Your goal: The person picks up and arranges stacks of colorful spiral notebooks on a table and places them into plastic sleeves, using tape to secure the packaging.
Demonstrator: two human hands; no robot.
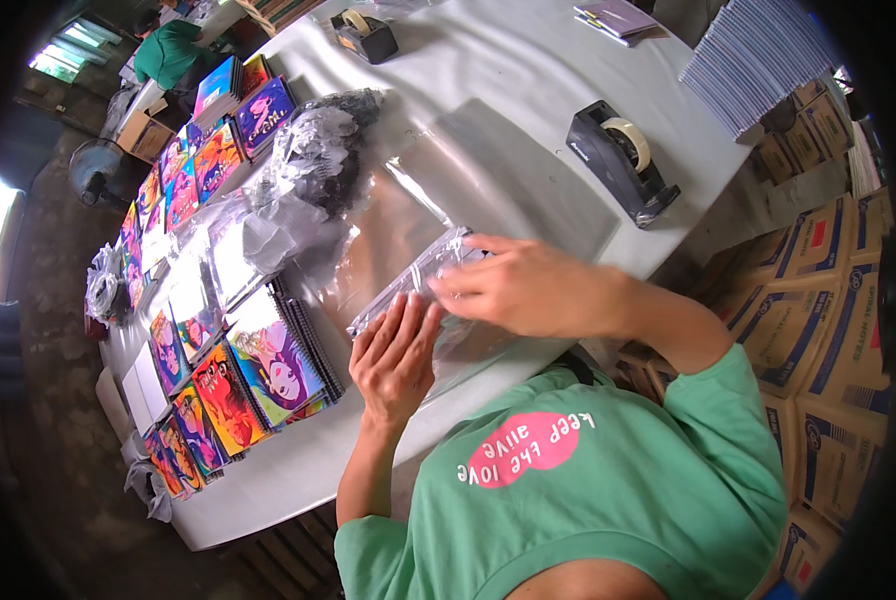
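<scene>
Clear-wrapped packet (pixel 408 277) sits by the near edge of the tabletop (pixel 268 492), mid-length, both hands on it. Left grip (pixel 398 355): fingers side by side, tips pressed on the packet's near-left end; thumb hidden, can't tell if it's pinching. Right grip (pixel 498 287): over the other end, fingers bunched, motion-blurred; can't tell there either. Clear film (pixel 393 215) lies just beyond. Markings: black tape dispenser (pixel 623 165) near the right edge has small pale lettering, too fine for me; second dispenser (pixel 365 38) at the far edge. Spiral notebooks (pixel 273 355) with painted portraits fill the left side; one purple cover (pixel 265 115) carries light lettering. Cartons (pixel 793 335) off the right edge: blue bands, dark print, red patches. Green shirt (pixel 608 470): white lettering on a pink oval.
</scene>
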